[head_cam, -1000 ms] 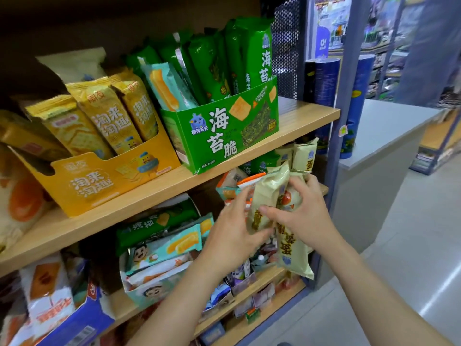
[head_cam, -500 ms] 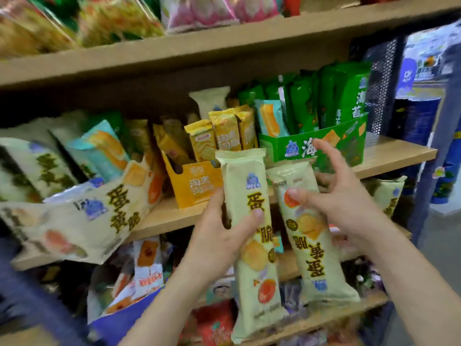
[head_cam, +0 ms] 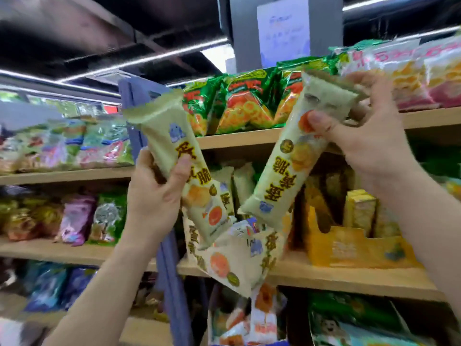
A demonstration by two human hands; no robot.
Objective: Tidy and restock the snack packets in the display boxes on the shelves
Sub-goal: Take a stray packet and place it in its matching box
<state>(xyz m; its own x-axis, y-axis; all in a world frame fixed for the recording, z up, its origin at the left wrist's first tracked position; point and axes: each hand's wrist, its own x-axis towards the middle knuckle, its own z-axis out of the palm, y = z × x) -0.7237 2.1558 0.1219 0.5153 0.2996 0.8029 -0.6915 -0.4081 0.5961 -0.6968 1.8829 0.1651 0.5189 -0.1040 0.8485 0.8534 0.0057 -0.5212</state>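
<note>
With the left hand [head_cam: 154, 196] wrapped round one long pale-green foil snack packet [head_cam: 164, 136] and the right hand [head_cam: 369, 141] pinching a second, inverted packet [head_cam: 287, 176] near its end, both above the cream cardboard display box [head_cam: 239, 263], they seem light, slippery and crushable, best held gently mid-body.

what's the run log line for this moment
left hand: grips packet, print upright | right hand: grips second packet, print inverted | pale box below, on shelf

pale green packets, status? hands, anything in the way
Left hand grips one pale green foil packet, print upright. Right hand grips second packet, print inverted. Cream cardboard display box below, nothing between.
</note>
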